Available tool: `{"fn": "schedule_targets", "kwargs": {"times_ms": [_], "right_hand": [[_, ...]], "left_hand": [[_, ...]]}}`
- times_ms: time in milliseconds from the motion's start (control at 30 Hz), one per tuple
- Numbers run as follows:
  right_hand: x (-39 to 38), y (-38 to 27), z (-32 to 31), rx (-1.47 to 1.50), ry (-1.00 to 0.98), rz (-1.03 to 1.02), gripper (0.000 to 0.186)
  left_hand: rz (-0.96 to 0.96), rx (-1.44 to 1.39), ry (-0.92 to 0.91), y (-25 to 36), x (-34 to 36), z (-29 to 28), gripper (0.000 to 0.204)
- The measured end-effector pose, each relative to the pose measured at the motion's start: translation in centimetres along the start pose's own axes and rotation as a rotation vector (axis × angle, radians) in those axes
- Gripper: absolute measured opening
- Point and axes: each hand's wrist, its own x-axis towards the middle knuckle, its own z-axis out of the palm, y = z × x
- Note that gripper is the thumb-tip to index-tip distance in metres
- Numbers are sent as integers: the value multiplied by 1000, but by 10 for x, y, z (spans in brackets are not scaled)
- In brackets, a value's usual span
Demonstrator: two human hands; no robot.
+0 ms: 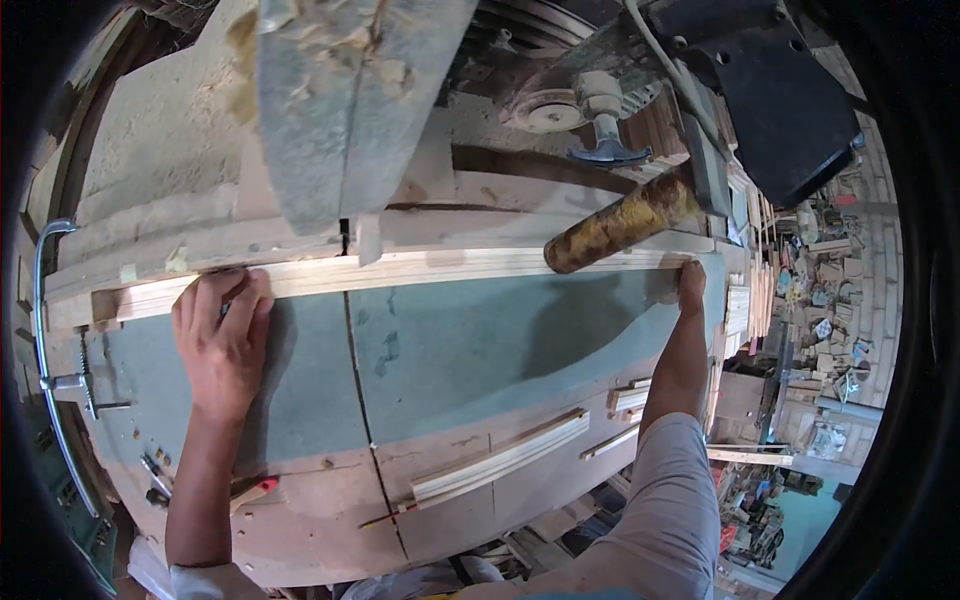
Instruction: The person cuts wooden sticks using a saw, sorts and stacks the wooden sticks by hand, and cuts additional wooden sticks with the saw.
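A long pale wooden strip (430, 270), with lines along its length, lies against the wooden fence (480, 222) at the far side of a grey-green machine table (450, 370). Near its left end my left hand (222, 335) presses on it, fingers bent over the near edge and the thumb side turned inward. At the strip's right end, my right hand (691, 285) is closed round it, arm stretched out; its fingertips are partly hidden. Above the strip hangs a worn yellow-brown cylindrical handle (620, 225), which covers a short stretch of it.
A dusty metal guard (350, 110) reaches down over the fence. Machinery with a dark housing (765, 90) stands far right. A metal clamp (41, 320) grips the left edge. Nearer me lie wooden strips (500, 456), a pencil (385, 519) and a red-handled tool (256, 490).
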Motion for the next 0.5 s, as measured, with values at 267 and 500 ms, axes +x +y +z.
{"fn": "schedule_targets", "kwargs": {"times_ms": [267, 500], "right_hand": [[95, 48, -67, -625, -48, -334, 33], [40, -8, -20, -357, 79, -107, 37]], "left_hand": [[-12, -24, 27, 5, 5, 11, 34], [-19, -16, 38, 0, -1, 5, 34]]}}
